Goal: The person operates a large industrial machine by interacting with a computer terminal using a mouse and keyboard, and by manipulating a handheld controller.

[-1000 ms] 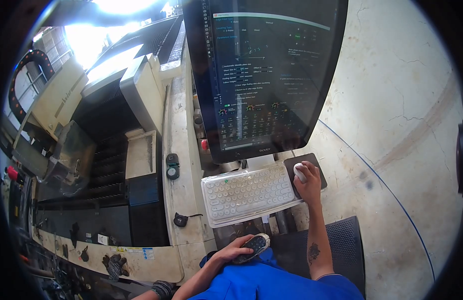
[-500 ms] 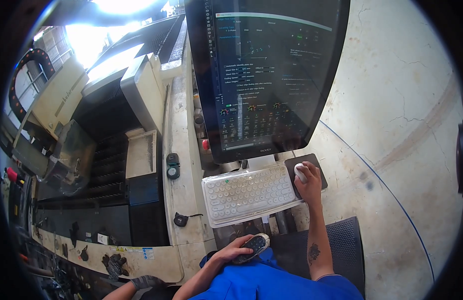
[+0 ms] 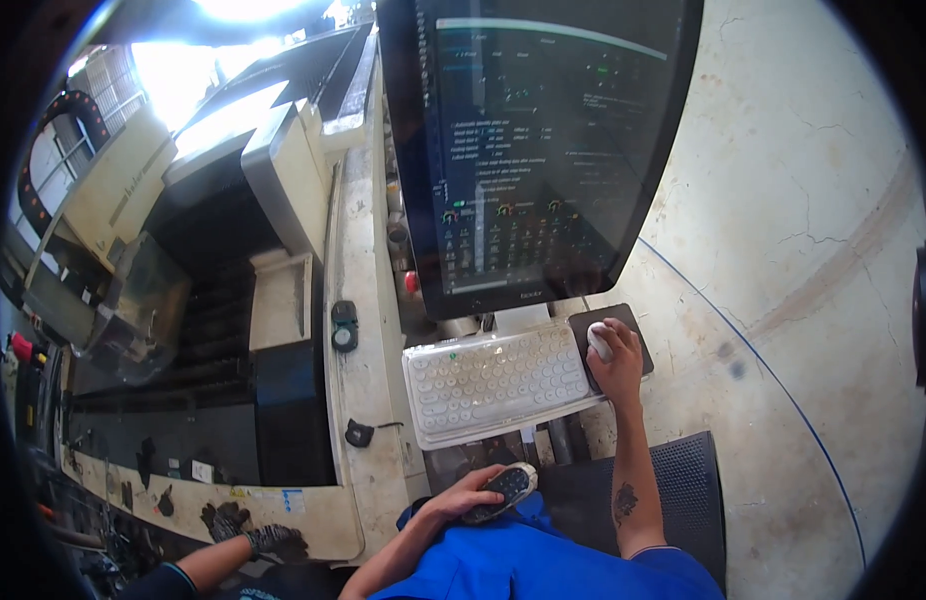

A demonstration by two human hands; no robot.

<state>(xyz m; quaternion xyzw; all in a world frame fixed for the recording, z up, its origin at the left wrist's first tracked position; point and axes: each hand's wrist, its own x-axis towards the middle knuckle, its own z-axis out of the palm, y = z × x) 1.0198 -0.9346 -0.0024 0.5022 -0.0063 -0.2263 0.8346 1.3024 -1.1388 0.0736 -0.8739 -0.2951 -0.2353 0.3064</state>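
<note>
My right hand (image 3: pixel 620 368) rests on a white mouse (image 3: pixel 598 342), which sits on a black mouse pad (image 3: pixel 595 320) to the right of a white keyboard (image 3: pixel 493 382). Above both stands a large dark monitor (image 3: pixel 528 150) with lit controls on its screen. My left hand (image 3: pixel 461 497) is down near my lap, closed around a black handheld remote with a pale rim (image 3: pixel 510 486). My blue shirt fills the lower edge.
A big cream and black machine (image 3: pixel 233 240) takes up the left side, with a small button box (image 3: pixel 343 325) on its frame. Another person's gloved hand (image 3: pixel 268 541) rests on the machine's lower ledge. A black floor mat (image 3: pixel 688 490) lies on the concrete.
The other person's gloved hand has come in along the machine's lower ledge from the bottom left. My own two hands have stayed where they were.
</note>
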